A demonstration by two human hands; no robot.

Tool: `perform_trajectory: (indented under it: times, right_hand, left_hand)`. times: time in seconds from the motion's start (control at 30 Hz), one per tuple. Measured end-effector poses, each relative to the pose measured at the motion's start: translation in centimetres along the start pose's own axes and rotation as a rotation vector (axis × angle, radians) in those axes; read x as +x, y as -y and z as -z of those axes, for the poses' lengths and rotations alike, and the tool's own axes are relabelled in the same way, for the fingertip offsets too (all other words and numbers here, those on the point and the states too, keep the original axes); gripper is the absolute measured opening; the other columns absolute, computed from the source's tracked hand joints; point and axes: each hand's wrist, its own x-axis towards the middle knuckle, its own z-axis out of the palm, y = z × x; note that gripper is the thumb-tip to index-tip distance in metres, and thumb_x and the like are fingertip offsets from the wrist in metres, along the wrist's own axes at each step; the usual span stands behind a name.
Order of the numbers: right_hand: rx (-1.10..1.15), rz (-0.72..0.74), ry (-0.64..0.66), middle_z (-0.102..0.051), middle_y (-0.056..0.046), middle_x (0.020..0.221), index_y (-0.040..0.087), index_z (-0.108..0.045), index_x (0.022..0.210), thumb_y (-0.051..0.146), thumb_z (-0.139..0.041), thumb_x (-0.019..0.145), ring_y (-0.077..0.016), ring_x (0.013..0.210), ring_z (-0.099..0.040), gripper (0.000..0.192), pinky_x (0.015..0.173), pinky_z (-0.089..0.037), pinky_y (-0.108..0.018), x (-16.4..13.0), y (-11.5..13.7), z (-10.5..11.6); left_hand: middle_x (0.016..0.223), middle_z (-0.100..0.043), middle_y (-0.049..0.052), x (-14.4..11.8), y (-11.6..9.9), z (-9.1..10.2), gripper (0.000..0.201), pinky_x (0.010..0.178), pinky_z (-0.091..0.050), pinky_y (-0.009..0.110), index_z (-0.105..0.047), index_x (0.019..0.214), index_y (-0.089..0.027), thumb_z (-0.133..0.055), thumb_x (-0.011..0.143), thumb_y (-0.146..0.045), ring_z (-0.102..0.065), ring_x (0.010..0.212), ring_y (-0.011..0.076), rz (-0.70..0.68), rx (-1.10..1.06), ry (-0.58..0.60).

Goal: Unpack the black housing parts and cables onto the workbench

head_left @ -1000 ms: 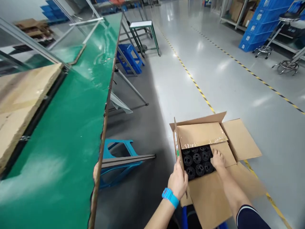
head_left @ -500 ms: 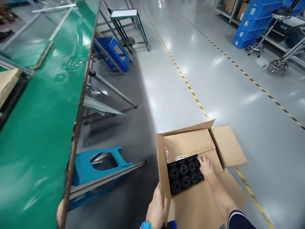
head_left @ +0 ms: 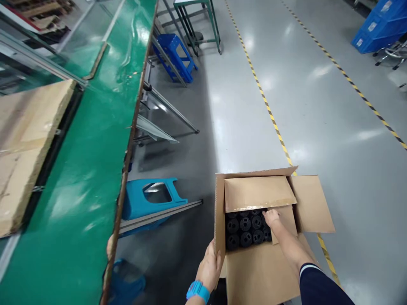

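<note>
- Plainly, the cardboard box (head_left: 254,262) sits on the floor (head_left: 333,106) at six o'clock, its flaps open, black round parts (head_left: 244,231) packed inside.
- The left hand (head_left: 210,264) is closed on the upright left flap; pulling hard could tear or bend it.
- The right hand (head_left: 271,218), fingers loosely spread and holding nothing, rests by the parts against an inner flap; that flap could fold down over them.
- At nine o'clock, the blue stool (head_left: 149,199) under the green counter (head_left: 79,169) stands near; a shoved box might strike it.
</note>
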Motion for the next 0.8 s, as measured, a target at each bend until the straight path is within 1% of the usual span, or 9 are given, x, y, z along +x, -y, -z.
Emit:
perform_trajectory:
  times: [0.07,0.17,0.23,0.37,0.47,0.57,0.63,0.73,0.8]
  right_hand:
    - [0.016,-0.019,0.000,-0.070,-0.011,0.104,0.015,-0.058,0.129,0.038,-0.053,0.098,-0.0245,0.098,-0.068,0.039,0.086,-0.055,-0.048,-0.5,-0.4,0.1]
    - [0.048,-0.063,-0.043,-0.071,-0.015,0.104,0.013,-0.057,0.129,0.023,-0.048,0.097,-0.0259,0.100,-0.069,0.035,0.087,-0.053,-0.043,-2.1,-2.1,0.2]
    - [0.063,-0.118,-0.079,-0.071,-0.018,0.103,0.013,-0.056,0.130,0.015,-0.044,0.094,-0.0273,0.102,-0.069,0.038,0.088,-0.051,-0.041,-3.6,-4.0,0.4]
    - [0.100,-0.271,-0.125,-0.070,-0.019,0.103,0.016,-0.052,0.132,0.012,-0.040,0.090,-0.0278,0.099,-0.070,0.044,0.082,-0.049,-0.038,-7.2,-8.3,1.2]
    - [0.142,-0.337,-0.149,-0.068,-0.018,0.112,0.020,-0.053,0.130,0.014,-0.035,0.090,-0.0267,0.099,-0.070,0.044,0.078,-0.049,-0.037,-9.3,-10.4,1.5]
    - [0.160,-0.327,-0.167,-0.064,-0.019,0.121,0.022,-0.050,0.135,0.016,-0.038,0.087,-0.0259,0.104,-0.069,0.050,0.080,-0.051,-0.037,-10.7,-10.6,1.8]
    - [0.144,-0.283,-0.172,-0.066,-0.020,0.118,0.018,-0.050,0.137,0.018,-0.042,0.083,-0.0274,0.105,-0.069,0.054,0.080,-0.053,-0.038,-11.4,-9.7,2.4]
    - [0.072,-0.124,-0.189,-0.070,-0.019,0.104,0.015,-0.060,0.122,0.025,-0.045,0.077,-0.0308,0.102,-0.071,0.048,0.083,-0.054,-0.043,-12.3,-7.5,3.8]
    - [-0.004,0.042,-0.192,-0.072,-0.016,0.098,0.018,-0.065,0.106,0.031,-0.043,0.075,-0.0323,0.102,-0.071,0.040,0.085,-0.055,-0.044,-12.7,-6.0,4.7]
  left_hand:
    - [0.140,-0.054,0.015,-0.2,-0.2,0.8,0.051,0.105,-0.049,0.039,-0.030,0.146,-0.013,-0.026,0.097,-0.028,-0.058,0.124,0.0246,0.007,-0.010,0.015]
    - [0.128,-0.062,0.013,-0.3,-0.4,1.8,0.043,0.095,-0.053,0.033,-0.036,0.140,-0.016,-0.027,0.098,-0.026,-0.064,0.113,0.0214,0.024,0.009,0.040]
    - [0.124,-0.064,0.013,-0.2,-0.4,2.1,0.040,0.094,-0.051,0.031,-0.039,0.136,-0.016,-0.030,0.098,-0.025,-0.065,0.111,0.0215,0.033,0.022,0.039]
    - [0.124,-0.062,0.016,-0.1,-0.4,1.7,0.041,0.094,-0.049,0.035,-0.043,0.135,-0.013,-0.032,0.098,-0.026,-0.064,0.113,0.0258,0.042,0.018,0.013]
    - [0.129,-0.058,0.017,-2.1,-0.4,0.8,0.051,0.096,-0.049,0.036,-0.035,0.146,-0.015,-0.034,0.097,-0.028,-0.062,0.115,0.0263,0.034,-0.005,0.004]
    - [0.139,-0.052,0.016,-7.3,0.4,-0.8,0.061,0.104,-0.045,0.036,-0.027,0.153,-0.018,-0.037,0.096,-0.036,-0.057,0.122,0.0255,0.004,-0.047,0.004]
    - [0.141,-0.052,0.016,-12.5,1.8,-2.5,0.061,0.109,-0.042,0.037,-0.032,0.151,-0.018,-0.037,0.094,-0.038,-0.055,0.126,0.0265,0.038,-0.090,-0.012]
    - [0.137,-0.057,0.014,-21.7,4.0,-6.4,0.056,0.111,-0.041,0.038,-0.045,0.144,-0.021,-0.042,0.089,-0.036,-0.053,0.129,0.0276,0.246,-0.163,0.011]
    - [0.132,-0.062,0.012,-28.1,4.4,-9.8,0.051,0.108,-0.044,0.037,-0.053,0.136,-0.024,-0.046,0.087,-0.037,-0.057,0.126,0.0283,0.431,-0.250,0.016]
